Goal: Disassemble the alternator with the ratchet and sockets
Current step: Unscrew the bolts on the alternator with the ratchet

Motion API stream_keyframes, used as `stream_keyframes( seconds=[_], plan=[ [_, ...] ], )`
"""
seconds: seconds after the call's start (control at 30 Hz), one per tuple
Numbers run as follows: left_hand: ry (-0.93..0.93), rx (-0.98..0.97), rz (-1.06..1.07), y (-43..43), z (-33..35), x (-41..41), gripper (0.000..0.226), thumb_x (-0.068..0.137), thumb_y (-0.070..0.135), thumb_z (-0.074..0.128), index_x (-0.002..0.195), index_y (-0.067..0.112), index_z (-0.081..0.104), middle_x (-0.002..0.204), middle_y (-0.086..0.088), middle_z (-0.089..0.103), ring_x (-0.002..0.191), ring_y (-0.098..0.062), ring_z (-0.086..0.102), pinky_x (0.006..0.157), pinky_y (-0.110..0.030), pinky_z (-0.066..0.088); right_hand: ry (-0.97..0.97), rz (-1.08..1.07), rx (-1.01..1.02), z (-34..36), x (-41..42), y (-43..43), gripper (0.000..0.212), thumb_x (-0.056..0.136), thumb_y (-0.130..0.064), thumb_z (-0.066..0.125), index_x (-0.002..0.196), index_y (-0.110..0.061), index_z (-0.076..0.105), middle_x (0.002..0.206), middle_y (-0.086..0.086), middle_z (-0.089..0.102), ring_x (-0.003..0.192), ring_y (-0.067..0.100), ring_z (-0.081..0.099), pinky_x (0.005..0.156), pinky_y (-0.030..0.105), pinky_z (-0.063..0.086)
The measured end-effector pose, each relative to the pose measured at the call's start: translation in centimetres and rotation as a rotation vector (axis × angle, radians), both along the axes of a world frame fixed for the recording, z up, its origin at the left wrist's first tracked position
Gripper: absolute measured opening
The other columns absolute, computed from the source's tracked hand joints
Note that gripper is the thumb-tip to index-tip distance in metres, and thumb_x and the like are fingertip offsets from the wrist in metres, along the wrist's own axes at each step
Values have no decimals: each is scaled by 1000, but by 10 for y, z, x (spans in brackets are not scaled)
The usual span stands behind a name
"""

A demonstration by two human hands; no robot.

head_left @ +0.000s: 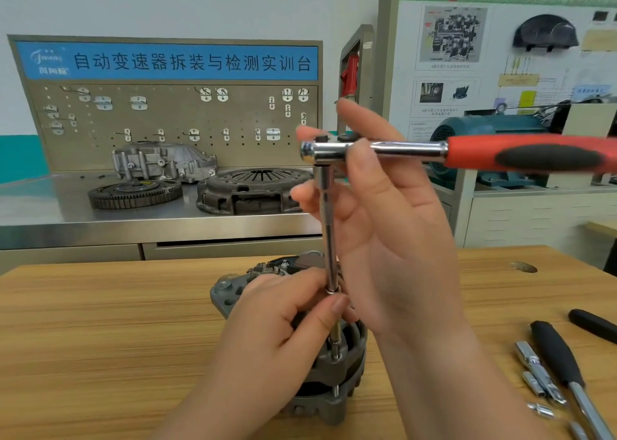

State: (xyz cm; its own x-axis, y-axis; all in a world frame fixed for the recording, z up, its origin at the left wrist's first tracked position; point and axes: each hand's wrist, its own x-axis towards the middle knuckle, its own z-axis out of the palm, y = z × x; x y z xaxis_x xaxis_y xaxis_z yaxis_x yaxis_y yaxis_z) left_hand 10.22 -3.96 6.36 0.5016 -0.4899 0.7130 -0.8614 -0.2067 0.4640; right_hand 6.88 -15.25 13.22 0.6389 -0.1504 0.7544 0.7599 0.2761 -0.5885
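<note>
Our left grip pinches the extension upright on the alternator; our right grip pinches the ratchet head; we should hold it square.

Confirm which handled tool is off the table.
The ratchet with the red-and-black grip, its head pinched by the right hand, left hand pinching its extension bar. The two black-handled tools lie on the wooden table.

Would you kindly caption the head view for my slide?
Right hand holds the red-handled chrome ratchet while left hand pinches its long extension bar on the grey alternator.
</note>
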Motion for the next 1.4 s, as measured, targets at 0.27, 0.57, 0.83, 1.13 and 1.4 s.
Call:
stream_keyframes(
  seconds=[0.27, 0.57, 0.83, 1.13, 1.4],
  plan=[
    [14, 5, -26, 0, -1, 0, 26, 91, 51, 39, 86, 33, 58, 58, 13, 50, 62, -10, 50, 67, -18, 30, -3, 42, 47, -8, -6, 7, 28, 87, -34, 51, 110, -25, 64, 103, 3, 73, 65, 17, 67, 77, 29, 54],
    [-1, -8, -65, 0, 10, -4, 20, 88, 44, 46, 71, 53, 49, 53, 32, 48, 56, 6, 48, 59, -19, 28, 159, 252, 108, 1, 0, -1, 40, 85, -39, 44, 113, -12, 56, 103, 4, 74, 59, 18, 69, 69, 28, 55],
    [105, -175, -78, 3, 28, -10, 23, 83, 47, 47, 86, 32, 63, 72, 19, 70, 66, -13, 64, 59, -39, 48, 169, 49, -73, 12, 0, -11, 42, 92, -52, 37, 109, -24, 63, 106, 4, 73, 81, 17, 68, 72, 29, 54],
    [123, -299, -71, 10, 36, -15, 16, 87, 39, 52, 84, 30, 64, 75, 7, 71, 67, -26, 63, 66, -42, 49, 385, -659, -878, -47, -30, -40, 56, 63, -82, 54, 71, -27, 63, 63, -13, 60, 57, 1, 52, 52, 17, 42],
    [159, -377, -65, 15, 29, -8, 24, 84, 47, 45, 82, 33, 64, 74, 7, 71, 66, -31, 58, 63, -42, 47, 444, -905, -1304, -65, -35, -29, 33, 79, -67, 54, 76, -35, 45, 75, -14, 56, 68, -1, 49, 53, 19, 35]
  ],
)
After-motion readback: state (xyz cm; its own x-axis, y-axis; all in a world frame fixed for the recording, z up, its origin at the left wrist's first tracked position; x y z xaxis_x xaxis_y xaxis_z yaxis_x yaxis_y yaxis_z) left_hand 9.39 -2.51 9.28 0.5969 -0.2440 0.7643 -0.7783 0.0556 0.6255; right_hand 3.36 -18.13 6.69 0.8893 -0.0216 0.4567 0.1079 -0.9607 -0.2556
